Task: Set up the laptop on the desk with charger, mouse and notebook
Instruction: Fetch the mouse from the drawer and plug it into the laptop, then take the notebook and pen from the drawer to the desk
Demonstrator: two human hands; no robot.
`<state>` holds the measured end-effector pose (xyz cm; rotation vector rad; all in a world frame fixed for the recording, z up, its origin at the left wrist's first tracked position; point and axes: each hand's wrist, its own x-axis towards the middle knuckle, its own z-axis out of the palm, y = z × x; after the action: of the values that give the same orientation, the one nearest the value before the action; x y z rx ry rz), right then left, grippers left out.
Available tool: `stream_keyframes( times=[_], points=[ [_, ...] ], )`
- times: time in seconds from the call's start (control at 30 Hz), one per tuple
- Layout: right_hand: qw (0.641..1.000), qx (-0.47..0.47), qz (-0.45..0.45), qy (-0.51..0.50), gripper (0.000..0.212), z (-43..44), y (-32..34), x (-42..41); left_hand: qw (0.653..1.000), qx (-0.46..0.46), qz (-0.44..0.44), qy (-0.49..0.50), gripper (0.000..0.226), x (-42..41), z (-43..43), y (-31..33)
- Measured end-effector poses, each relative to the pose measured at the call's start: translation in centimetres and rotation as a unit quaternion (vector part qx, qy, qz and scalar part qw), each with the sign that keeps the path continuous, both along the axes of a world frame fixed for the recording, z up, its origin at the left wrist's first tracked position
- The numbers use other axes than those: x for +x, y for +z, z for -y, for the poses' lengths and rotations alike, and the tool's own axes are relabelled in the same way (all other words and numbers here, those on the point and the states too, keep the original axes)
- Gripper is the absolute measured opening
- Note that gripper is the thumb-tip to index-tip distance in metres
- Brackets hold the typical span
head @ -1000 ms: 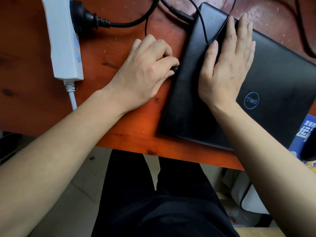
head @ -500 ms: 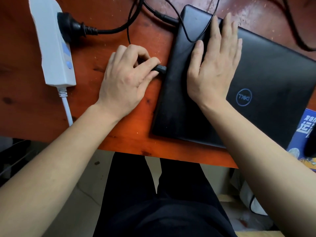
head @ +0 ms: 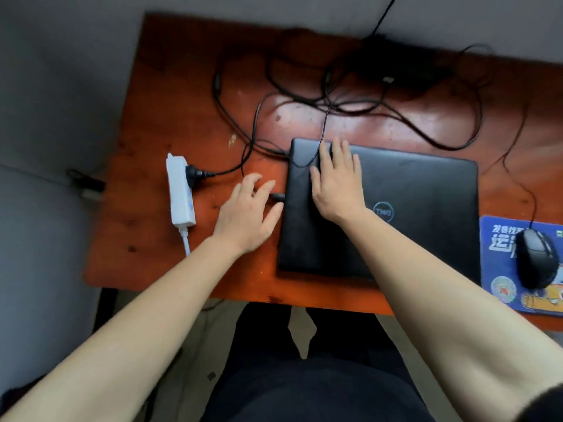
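A closed black laptop [head: 420,214] lies on the orange-brown desk [head: 146,233]. My right hand [head: 336,184] rests flat on the left part of its lid, fingers straight. My left hand [head: 246,214] hovers just left of the laptop with fingers spread. A small black connector [head: 277,196] sticks out of the laptop's left edge between my thumb and fingers, and I cannot tell if they touch it. A black mouse [head: 536,257] sits on a blue mouse pad [head: 499,239] at the right. The charger brick [head: 396,68] lies at the back among tangled black cables [head: 304,99].
A white power strip [head: 179,190] lies left of my left hand, with a black plug [head: 195,172] in it and a white cord running off the front edge. The desk's left edge is close beyond it. My dark-clothed legs are below the desk front.
My left hand has let go of the connector at the laptop's side and its fingers have opened. The view has pulled back and shows the whole desk. My right hand stays flat on the lid.
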<state>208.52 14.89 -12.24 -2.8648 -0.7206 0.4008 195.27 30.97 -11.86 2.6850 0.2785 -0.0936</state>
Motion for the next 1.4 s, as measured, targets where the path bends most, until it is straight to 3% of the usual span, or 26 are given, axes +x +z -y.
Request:
stream_keyframes(
  times=[0.1,0.17,0.37,0.53,0.73,0.9,1.1,1.3,1.4],
  points=[
    [0.993,-0.029,-0.111,0.039,0.061,1.0,3.5,1.6,0.992,-0.006,-0.13,0.001,0.061,0.7,-1.3,2.7],
    [0.991,-0.022,-0.126,0.028,0.061,2.0,7.7,2.6,0.989,0.039,-0.145,-0.008,0.063,2.3,-3.1,6.5],
    [0.999,0.035,0.012,0.016,0.062,3.6,18.2,6.5,0.991,0.087,0.004,0.099,0.061,6.3,-8.1,19.7],
    [0.985,0.108,0.114,0.067,0.063,2.5,27.6,9.8,0.962,0.142,0.14,0.189,0.059,5.5,-9.7,30.9],
    [0.926,0.252,0.215,0.18,0.062,-0.5,38.7,10.4,0.873,0.248,0.272,0.319,0.058,-0.2,-7.0,41.9],
    [0.848,0.364,0.272,0.274,0.064,-4.3,40.4,5.4,0.809,0.323,0.249,0.423,0.066,-9.1,-2.0,44.5],
    [0.804,0.399,0.181,0.402,0.082,-9.9,40.7,-9.3,0.734,0.398,0.124,0.536,0.07,-25.9,4.6,45.4],
    [0.69,0.406,0.104,0.59,0.084,-11.1,43.8,-32.0,0.578,0.427,0.038,0.694,0.072,-47.2,15.8,47.4],
    [0.651,0.418,0.079,0.629,0.084,-10.4,44.3,-40.7,0.53,0.424,0.009,0.735,0.07,-54.7,21.2,47.2]
  ],
)
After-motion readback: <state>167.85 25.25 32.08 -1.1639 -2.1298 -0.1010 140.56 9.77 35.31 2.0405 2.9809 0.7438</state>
